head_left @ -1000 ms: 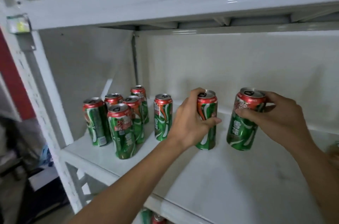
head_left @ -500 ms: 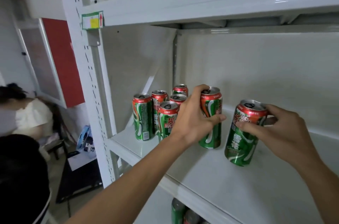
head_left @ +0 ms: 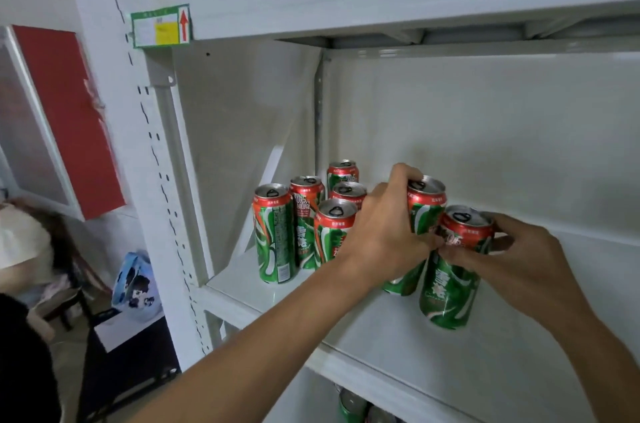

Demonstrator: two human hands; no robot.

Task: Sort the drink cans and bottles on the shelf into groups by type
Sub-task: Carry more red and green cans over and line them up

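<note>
Two tall green aluminium drink cans with red top bands stand on the white metal shelf (head_left: 433, 363), long axes near vertical and pull-tab ends up. The left hand (head_left: 384, 232) wraps its fingers and thumb around the farther held can (head_left: 424, 211), covering much of its left side. The right hand (head_left: 519, 259) pinches the nearer held can (head_left: 450, 284) around its red band from the right; this can leans slightly. The two cans touch or nearly touch. Left of them, at the shelf's back corner, stands a cluster of five matching green-and-red cans (head_left: 304, 225), upright.
</note>
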